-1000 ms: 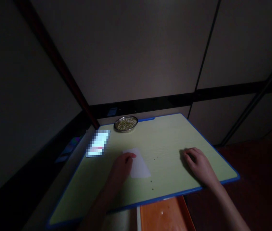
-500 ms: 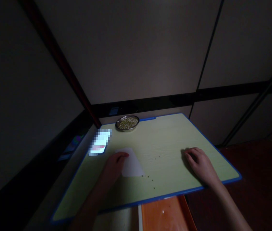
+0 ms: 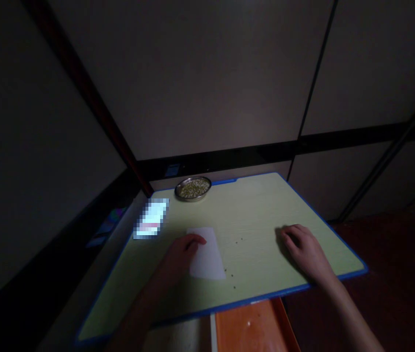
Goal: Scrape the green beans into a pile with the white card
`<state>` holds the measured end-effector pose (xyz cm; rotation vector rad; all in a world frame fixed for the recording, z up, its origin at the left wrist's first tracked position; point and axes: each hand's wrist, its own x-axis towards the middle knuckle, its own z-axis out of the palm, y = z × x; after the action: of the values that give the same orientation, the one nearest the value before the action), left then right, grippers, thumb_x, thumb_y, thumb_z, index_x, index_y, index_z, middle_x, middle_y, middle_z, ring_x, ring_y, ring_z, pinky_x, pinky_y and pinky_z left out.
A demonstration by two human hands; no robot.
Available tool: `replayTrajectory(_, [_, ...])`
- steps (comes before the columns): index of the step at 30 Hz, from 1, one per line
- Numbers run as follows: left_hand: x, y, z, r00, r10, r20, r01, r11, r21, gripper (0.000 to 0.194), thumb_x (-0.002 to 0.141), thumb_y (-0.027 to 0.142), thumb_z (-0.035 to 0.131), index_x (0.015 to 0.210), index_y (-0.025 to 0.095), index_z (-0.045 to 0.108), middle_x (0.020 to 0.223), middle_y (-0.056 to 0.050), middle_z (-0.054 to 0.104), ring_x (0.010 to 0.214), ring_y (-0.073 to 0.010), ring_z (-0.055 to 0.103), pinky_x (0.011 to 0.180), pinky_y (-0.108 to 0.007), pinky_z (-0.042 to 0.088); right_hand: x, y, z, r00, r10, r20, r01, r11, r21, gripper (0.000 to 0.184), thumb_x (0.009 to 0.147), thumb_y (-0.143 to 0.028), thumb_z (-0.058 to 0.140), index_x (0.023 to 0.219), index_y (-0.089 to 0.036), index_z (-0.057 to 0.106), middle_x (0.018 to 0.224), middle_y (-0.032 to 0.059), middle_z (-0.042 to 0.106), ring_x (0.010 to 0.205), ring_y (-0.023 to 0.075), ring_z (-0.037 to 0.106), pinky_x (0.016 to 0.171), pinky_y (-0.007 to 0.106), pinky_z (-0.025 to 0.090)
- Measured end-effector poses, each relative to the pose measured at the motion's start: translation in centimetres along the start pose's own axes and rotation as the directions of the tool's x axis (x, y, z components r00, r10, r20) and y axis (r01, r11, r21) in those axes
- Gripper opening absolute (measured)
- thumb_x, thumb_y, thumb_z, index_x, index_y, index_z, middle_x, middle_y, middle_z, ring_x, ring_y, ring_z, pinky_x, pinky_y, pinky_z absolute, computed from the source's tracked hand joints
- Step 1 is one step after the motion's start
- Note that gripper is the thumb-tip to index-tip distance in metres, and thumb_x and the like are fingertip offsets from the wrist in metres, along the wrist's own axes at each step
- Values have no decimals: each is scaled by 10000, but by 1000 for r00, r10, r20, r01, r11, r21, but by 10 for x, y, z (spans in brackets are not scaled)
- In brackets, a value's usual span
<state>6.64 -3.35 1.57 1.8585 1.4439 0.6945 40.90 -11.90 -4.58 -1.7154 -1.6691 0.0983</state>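
Note:
My left hand (image 3: 182, 252) rests on the left edge of a white card (image 3: 207, 254) lying flat on the pale green table (image 3: 266, 210); its fingers are curled onto the card. My right hand (image 3: 305, 249) lies palm down on the table to the right, fingers loosely bent, holding nothing. A few small dark-green beans (image 3: 237, 240) are scattered on the table between the card and my right hand, and more (image 3: 232, 276) lie near the card's lower right corner.
A metal bowl (image 3: 193, 187) of green beans stands at the table's far left corner. A lit phone screen (image 3: 151, 218) lies at the left edge. The table has a blue rim (image 3: 321, 286). An orange object (image 3: 253, 325) sits below the front edge. Dark wall panels rise behind.
The card under my left hand slid a little left, then came back to the right and toward me. My right hand has stayed in place.

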Motion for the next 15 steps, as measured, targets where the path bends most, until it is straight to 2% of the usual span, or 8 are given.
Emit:
replayTrajectory(6, [5,4,5,999,6,-36,-6,1000,2,311,758,267,429,857,155,701,810,-44,680,661,-155,569,567,-261,419,0,-1,1,1000,11,0,-11,1000,8,210,907,-335,467,925,-217,640,949,74,652,916,234,576,841,373,433])
replayTrajectory(10, [6,1,9,999,35,-36,-35,999,7,321,772,281,420,879,162,698,840,-46,686,674,-158,586,587,-268,436,-1,-2,0,1000,14,-2,-14,1000,10,197,906,-321,471,935,-218,637,953,70,648,922,231,571,849,370,430])
replayTrajectory(15, [9,-5,-4,997,27,-77,-23,998,59,322,755,299,438,860,158,708,892,-57,708,785,-188,622,692,-296,475,0,-3,-1,1000,17,-8,-17,1000,10,198,908,-324,472,927,-214,635,936,70,647,903,227,571,838,366,433])
